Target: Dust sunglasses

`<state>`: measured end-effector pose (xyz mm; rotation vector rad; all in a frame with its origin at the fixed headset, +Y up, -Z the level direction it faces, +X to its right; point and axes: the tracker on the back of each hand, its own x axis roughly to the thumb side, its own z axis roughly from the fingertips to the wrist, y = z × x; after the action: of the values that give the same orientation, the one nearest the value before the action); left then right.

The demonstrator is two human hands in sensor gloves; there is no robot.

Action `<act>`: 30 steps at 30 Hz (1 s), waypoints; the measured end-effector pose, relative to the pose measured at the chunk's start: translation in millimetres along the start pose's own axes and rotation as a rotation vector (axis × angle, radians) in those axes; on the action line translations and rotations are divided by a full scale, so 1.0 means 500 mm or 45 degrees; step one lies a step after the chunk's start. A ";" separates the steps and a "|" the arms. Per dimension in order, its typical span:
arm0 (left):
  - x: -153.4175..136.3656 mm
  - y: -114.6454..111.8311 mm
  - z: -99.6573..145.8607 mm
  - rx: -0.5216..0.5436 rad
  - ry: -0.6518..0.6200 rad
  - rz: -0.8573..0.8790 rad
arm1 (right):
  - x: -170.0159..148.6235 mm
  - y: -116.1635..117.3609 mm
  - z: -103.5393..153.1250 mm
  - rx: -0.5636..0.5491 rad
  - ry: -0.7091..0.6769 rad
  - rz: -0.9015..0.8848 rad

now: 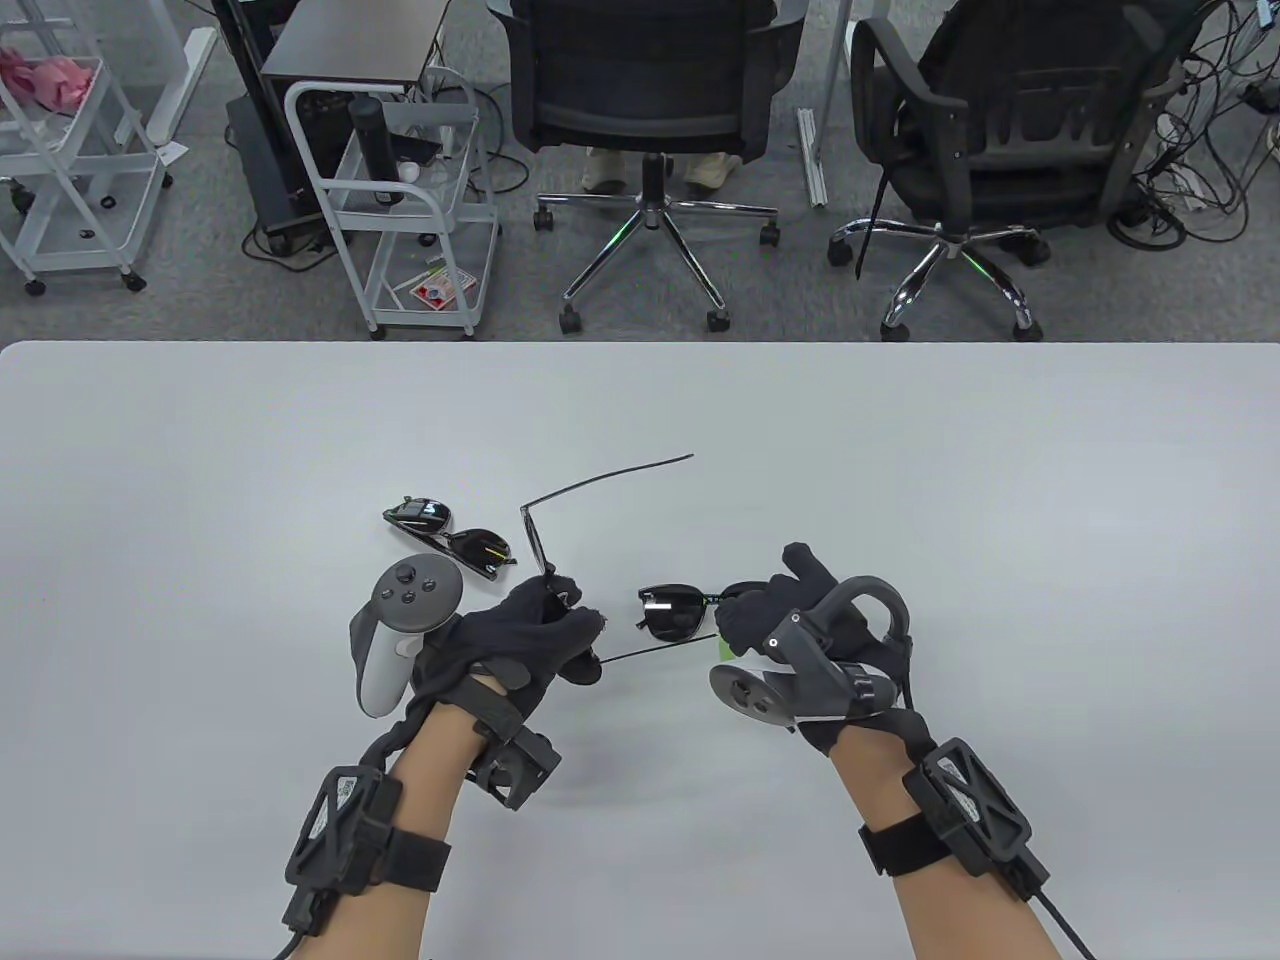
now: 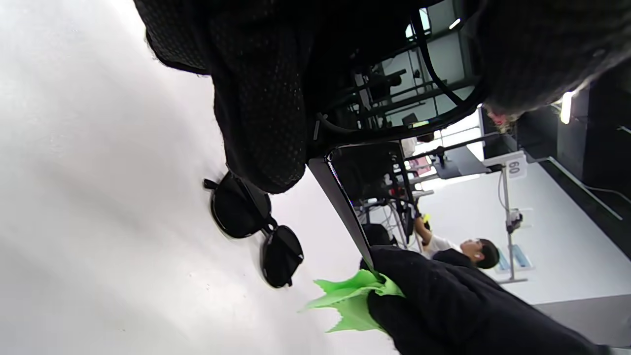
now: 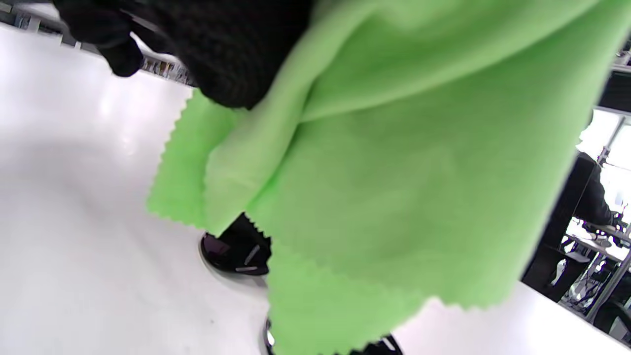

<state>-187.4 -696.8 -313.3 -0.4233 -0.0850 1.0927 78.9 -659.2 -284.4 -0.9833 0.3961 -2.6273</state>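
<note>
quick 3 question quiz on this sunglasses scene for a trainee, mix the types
1. True or false: the right hand holds a green cloth.
2. How many pairs of sunglasses are in the table view?
A) one B) two C) three
3. Fill in: the spare sunglasses lie on the table to the ____ of the left hand.

Key:
1. True; it holds the cloth against the held sunglasses.
2. B; one pair between the hands, one lying on the table.
3. Far side, slightly left.
</note>
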 end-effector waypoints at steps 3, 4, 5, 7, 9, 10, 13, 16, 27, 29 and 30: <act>-0.006 -0.001 -0.002 -0.048 0.018 -0.074 | 0.001 0.003 0.001 0.021 -0.001 -0.071; -0.007 -0.002 -0.002 -0.051 0.016 -0.095 | 0.000 0.003 0.002 0.027 0.013 -0.117; -0.005 -0.004 -0.004 -0.059 0.010 -0.122 | 0.000 0.002 0.003 0.026 0.019 -0.142; -0.005 -0.005 -0.007 -0.069 0.015 -0.178 | -0.001 -0.011 0.006 -0.004 0.019 -0.151; -0.006 -0.010 -0.009 -0.058 0.031 -0.155 | 0.000 -0.040 0.012 -0.132 0.030 -0.180; -0.007 -0.010 -0.009 -0.060 0.036 -0.164 | 0.001 -0.052 0.014 -0.179 0.032 -0.189; -0.008 -0.004 -0.006 0.026 0.063 -0.225 | 0.010 -0.093 0.016 -0.278 0.038 -0.353; -0.009 0.002 -0.002 0.095 0.061 -0.238 | 0.033 -0.091 0.002 -0.115 0.028 -0.598; 0.004 -0.008 0.006 0.114 -0.014 -0.131 | 0.105 0.045 -0.026 0.641 -0.093 -0.719; 0.005 -0.009 0.007 0.115 -0.027 -0.108 | 0.080 0.037 -0.023 0.549 -0.019 -0.792; 0.005 -0.011 0.007 0.112 -0.032 -0.092 | 0.064 0.034 -0.021 0.488 0.029 -0.834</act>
<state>-182.6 -695.4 -308.5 -0.3250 -0.0739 1.0264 52.0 -685.1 -279.2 -1.0786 -0.5029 -3.0962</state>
